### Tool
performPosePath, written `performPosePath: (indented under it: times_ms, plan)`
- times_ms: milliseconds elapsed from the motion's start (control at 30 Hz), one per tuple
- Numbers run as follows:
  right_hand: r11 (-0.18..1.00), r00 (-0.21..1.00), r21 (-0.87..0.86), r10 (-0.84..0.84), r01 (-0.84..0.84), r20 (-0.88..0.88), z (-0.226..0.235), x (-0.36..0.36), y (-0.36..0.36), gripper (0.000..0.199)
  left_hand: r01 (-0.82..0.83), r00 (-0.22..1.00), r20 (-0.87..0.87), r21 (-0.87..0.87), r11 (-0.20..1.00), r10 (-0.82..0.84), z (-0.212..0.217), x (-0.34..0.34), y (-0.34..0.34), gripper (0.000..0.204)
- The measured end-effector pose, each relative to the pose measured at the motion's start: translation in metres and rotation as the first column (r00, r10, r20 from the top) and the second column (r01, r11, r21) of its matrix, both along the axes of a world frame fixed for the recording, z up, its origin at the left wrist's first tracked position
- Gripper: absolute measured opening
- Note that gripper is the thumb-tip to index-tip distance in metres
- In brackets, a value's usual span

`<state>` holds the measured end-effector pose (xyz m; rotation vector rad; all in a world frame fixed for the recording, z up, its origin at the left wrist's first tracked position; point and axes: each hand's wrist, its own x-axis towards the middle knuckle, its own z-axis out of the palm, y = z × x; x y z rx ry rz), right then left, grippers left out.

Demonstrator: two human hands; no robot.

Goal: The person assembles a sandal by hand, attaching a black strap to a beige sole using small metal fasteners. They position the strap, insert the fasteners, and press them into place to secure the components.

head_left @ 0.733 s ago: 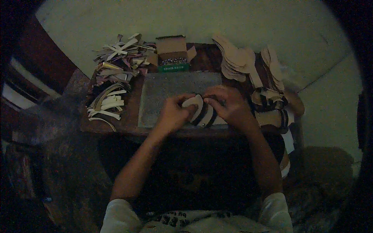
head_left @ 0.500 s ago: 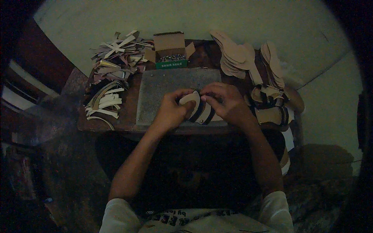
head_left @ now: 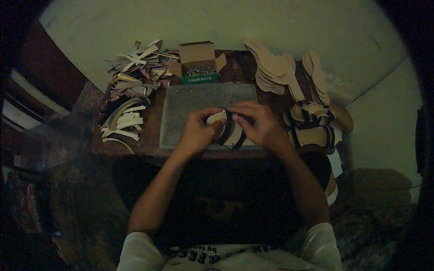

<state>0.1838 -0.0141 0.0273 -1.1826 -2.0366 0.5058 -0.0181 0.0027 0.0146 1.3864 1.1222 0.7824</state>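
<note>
Over the grey stone slab (head_left: 181,101) I hold a beige sandal insole (head_left: 235,134) with dark straps (head_left: 228,128) across it. My left hand (head_left: 197,133) is closed around its left end, thumb on top and fingers underneath. My right hand (head_left: 263,126) pinches at the far edge of the insole, where a strap end meets it; anything small between those fingertips is hidden. A shiny round nail head (head_left: 232,145) shows at the near edge. The insole's right end passes beneath my right hand.
An open cardboard box (head_left: 199,77) of small metal nails stands behind the slab. Strap scraps (head_left: 129,86) are heaped at the left. Stacked beige insoles (head_left: 273,67) lie at the far right, with strapped insoles (head_left: 312,137) nearer. The wooden table's front edge (head_left: 135,153) is close to me.
The whole scene sits slightly lower in the picture. My right fingertips have shifted a little left along the insole's far edge; my left hand keeps its hold.
</note>
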Motion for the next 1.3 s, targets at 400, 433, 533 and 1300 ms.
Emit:
performPosePath:
  times_ms: [400, 433, 533, 1300]
  plan:
    - [0.972, 0.97, -0.008, -0.234, 0.234, -0.07, -0.012, -0.004, 0.015, 0.026, -0.186, 0.979, -0.058, 0.122, 0.975, 0.194, 0.02, -0.039, 0.028, 0.034]
    - [0.967, 0.967, -0.005, -0.254, 0.254, -0.034, -0.011, -0.002, 0.016, 0.027, -0.214, 0.974, -0.054, 0.09, 0.973, 0.219, 0.024, -0.046, 0.03, 0.035]
    - [0.934, 0.941, 0.124, -0.338, 0.336, -0.011, -0.02, -0.003, 0.019, 0.025, -0.269, 0.963, 0.039, 0.092, 0.959, 0.267, 0.03, -0.058, 0.035, 0.035]
    - [0.979, 0.954, -0.04, -0.184, 0.199, 0.238, -0.044, -0.005, 0.016, 0.015, -0.475, 0.857, 0.26, 0.068, 0.877, 0.444, 0.011, -0.061, 0.048, 0.035]
